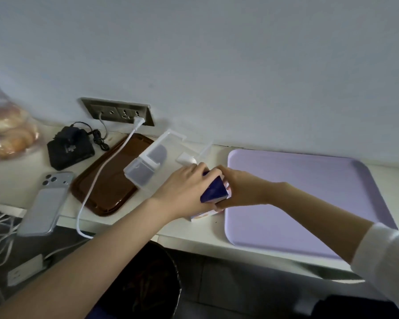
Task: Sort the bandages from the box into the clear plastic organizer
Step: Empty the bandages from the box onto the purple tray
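Clasping a small box (213, 189), dark-blue top, pale printed base; left hand (184, 187) and right hand (240, 188) together.

The lilac tray (309, 203) lies bare; the organizer (148, 162), brown tray (106, 192) and cable (97, 178) crowd the left.

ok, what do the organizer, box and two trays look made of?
organizer: frosted clear plastic, see-through walls.
box: likely glossy printed cardboard, sharp folded edges.
purple tray: probably matte plastic, even colour, moulded rim.
brown tray: glossy plastic, perhaps; reflections show.
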`<state>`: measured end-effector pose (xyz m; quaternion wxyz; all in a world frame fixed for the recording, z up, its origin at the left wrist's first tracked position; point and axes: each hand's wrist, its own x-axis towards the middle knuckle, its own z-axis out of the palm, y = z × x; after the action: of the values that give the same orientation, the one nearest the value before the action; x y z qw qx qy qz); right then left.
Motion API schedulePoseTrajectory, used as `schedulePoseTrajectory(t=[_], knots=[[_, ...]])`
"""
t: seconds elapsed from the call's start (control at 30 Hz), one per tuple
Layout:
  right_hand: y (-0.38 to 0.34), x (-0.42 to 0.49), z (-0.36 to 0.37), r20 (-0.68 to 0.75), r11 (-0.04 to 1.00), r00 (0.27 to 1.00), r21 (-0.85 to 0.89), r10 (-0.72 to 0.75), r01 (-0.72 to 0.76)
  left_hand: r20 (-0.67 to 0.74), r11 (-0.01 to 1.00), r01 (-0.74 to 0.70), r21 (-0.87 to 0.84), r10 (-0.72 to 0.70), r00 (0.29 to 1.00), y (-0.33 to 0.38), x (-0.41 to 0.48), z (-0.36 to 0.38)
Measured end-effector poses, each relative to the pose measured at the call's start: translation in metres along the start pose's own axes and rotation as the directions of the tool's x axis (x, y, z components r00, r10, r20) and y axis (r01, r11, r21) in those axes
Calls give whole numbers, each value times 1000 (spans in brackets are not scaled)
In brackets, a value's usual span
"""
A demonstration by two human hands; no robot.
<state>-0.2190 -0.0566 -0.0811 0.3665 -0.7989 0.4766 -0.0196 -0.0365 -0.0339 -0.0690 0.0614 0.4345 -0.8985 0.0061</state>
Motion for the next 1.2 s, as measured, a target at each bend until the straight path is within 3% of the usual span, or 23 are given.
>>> schedulePoseTrajectory(t=[0.13, 0.3, 0.7, 0.97, 1.2], knots=[[-5, -7, 5, -49, 998, 999, -55, -12, 9, -105, 967, -70, 245, 98, 990, 2, -16, 10], [-12, -20, 13, -101, 997, 992, -25, 76, -78, -230, 946, -83, 312, 160, 960, 11, -42, 25], [-22, -29, 34, -167, 986, 972, -5, 166, -170, -426, 941, -75, 330, 220, 878, 14, -56, 38], [-21, -26, 37, -153, 980, 968, 26, 198, -196, -374, 936, -85, 342, 218, 902, 15, -58, 36], [-18, -27, 39, -157, 986, 973, 36, 168, -165, -404, 967, -88, 238, 181, 897, 19, -52, 6]])
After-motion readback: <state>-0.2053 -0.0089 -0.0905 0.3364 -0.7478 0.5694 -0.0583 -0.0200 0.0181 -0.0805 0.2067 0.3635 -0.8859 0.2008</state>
